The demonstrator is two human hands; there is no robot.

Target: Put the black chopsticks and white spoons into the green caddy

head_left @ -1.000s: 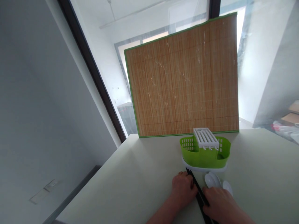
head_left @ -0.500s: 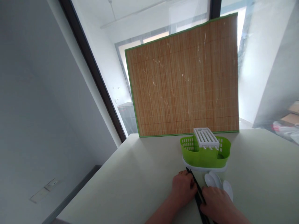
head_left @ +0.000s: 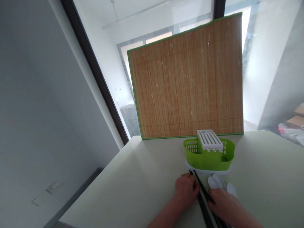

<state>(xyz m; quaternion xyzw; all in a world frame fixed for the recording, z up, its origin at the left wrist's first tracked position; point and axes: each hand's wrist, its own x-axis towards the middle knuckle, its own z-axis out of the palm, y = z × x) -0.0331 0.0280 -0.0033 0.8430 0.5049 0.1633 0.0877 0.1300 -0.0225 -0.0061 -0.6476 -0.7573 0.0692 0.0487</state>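
Black chopsticks (head_left: 203, 207), count unclear; three white spoons (head_left: 213, 182).
Long axes slant upper-left toward one green basket (head_left: 206, 161); left hand (head_left: 186, 190), right hand (head_left: 223, 202) grasping chopsticks.

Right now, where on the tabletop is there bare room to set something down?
The white tabletop is bare left of the left hand and green basket, up to the bamboo mat, and right of the basket and white spoons. It is crowded before the basket: left hand, black chopsticks, right hand and spoons sit close.
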